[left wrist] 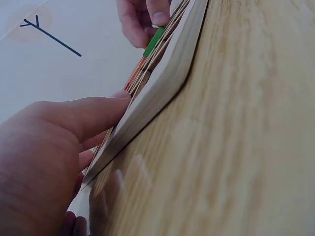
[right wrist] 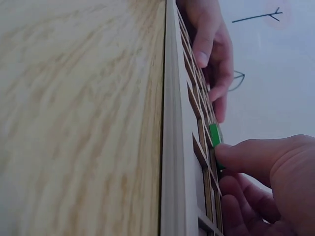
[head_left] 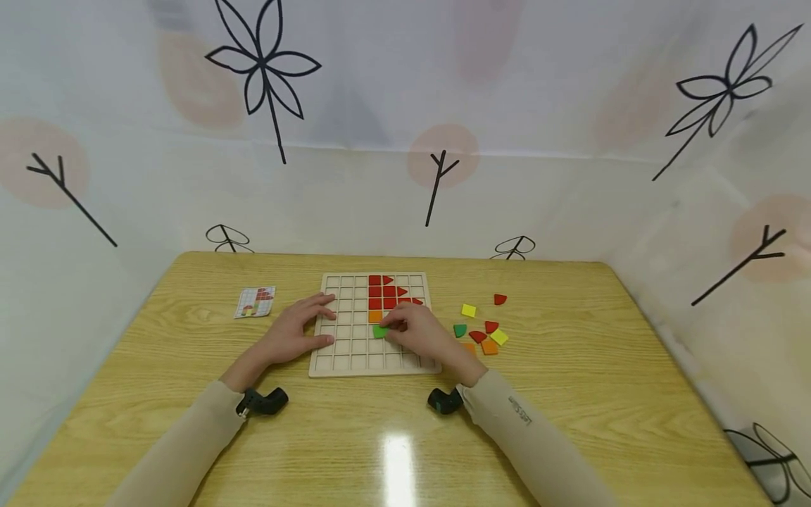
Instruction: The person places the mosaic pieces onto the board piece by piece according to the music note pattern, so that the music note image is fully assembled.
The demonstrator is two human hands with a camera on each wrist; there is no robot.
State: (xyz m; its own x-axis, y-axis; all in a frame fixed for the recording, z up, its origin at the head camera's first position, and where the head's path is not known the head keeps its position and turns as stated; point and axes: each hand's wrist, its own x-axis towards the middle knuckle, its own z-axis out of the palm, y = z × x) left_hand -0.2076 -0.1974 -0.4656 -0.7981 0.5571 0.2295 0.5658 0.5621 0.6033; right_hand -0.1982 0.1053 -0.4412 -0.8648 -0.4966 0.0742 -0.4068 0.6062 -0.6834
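A wooden grid board [head_left: 345, 362] lies on the table, with red squares [head_left: 375, 291] and red pointed pieces in its upper cells and an orange square [head_left: 375, 317] below them. My right hand [head_left: 418, 331] pinches a green square tile [head_left: 379, 332] between thumb and fingers, just below the orange square. In the right wrist view the thumb presses on the edge of the green tile [right wrist: 214, 135], close over the grid. My left hand [head_left: 294, 331] rests on the board's left edge, fingers spread, thumb [left wrist: 106, 110] on the rim and nothing gripped.
A small pattern card [head_left: 255, 302] lies left of the board. To the right are loose tiles: yellow squares [head_left: 468, 310], red rounded pieces [head_left: 500, 299], a green rounded piece [head_left: 460, 331] and orange squares [head_left: 490, 348]. A patterned cloth [head_left: 355, 197] hangs behind the table.
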